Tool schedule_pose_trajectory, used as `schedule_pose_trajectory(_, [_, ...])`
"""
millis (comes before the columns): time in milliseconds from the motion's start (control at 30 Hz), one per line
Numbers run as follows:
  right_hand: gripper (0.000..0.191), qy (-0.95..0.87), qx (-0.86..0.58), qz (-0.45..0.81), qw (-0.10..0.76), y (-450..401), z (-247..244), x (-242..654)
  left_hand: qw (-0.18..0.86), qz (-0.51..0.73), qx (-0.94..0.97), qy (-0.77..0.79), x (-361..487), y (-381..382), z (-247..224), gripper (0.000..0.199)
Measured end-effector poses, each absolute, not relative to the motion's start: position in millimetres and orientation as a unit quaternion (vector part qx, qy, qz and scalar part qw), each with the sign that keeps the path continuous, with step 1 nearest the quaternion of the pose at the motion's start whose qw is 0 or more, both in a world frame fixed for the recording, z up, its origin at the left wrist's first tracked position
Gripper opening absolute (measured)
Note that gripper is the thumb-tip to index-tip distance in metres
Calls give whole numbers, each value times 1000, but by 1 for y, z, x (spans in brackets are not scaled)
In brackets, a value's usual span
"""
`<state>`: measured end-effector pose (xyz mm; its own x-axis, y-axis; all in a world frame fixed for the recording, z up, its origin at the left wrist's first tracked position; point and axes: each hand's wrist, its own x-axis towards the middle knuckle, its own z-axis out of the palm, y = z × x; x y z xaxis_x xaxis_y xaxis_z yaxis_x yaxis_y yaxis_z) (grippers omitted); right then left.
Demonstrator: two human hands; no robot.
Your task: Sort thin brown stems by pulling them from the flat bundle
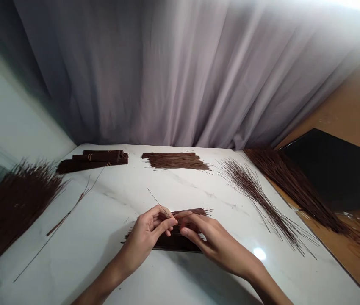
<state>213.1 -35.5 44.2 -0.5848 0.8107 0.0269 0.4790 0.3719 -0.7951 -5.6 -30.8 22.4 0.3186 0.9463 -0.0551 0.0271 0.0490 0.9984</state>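
Note:
A thin dark stick (156, 200) slants up and left from the fingertips of my left hand (150, 226), whose thumb and index finger pinch it. Beside it, my right hand (208, 235) has its fingertips close to the left ones, its thumb and index finger slightly apart; whether it touches the stick's lower end is unclear. Below both hands lies a pile of dark brown sticks (180, 242), partly covered by them, on the white marbled table (103, 237).
At the back are tied dark bundles (99, 160) and a flat row of brown sticks (176, 161). A large dark bundle (11, 207) fills the left side, near a few crossed sticks (68, 213). Loose sticks (259, 197) fan out on the right, beside a long bundle (294, 186).

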Motion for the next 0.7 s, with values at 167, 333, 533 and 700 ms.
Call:
schedule_pose_trajectory(167, [30,-777,-404,400,268,-37,35,201,576,392,574,431,-7,-31,19,20])
schedule_pose_trajectory(333, [32,-727,-399,488,272,-35,39,211,580,382,576,430,-6,-34,21,21])
schedule_pose_trajectory(533, [30,-717,-397,498,286,-33,42,215,597,389,555,429,-4,-34,26,22])
schedule_pose_trajectory(700, [30,-707,-396,505,296,-34,38,211,588,411,545,434,-2,-32,27,22])
